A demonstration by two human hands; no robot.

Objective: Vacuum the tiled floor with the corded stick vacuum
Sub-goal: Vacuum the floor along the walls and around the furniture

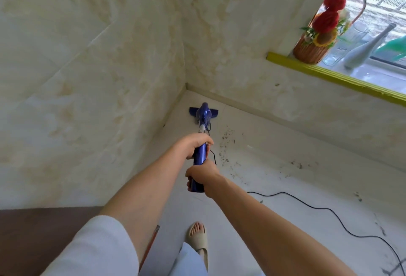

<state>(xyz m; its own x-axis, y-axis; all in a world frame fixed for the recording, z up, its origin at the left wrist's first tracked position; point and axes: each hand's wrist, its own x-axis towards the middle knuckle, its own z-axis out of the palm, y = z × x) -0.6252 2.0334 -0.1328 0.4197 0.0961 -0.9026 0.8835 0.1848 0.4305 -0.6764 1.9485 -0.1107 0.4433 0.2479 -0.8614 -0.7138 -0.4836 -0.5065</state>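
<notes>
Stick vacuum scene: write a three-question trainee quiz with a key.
1. True or false: both hands grip the blue stick vacuum.
2. Which hand is nearer the floor head? A) left hand B) right hand
3. On which side of the vacuum does the debris lie?

Key: 1 true. 2 A. 3 Its right, toward the window wall, where the black cord also trails.
</notes>
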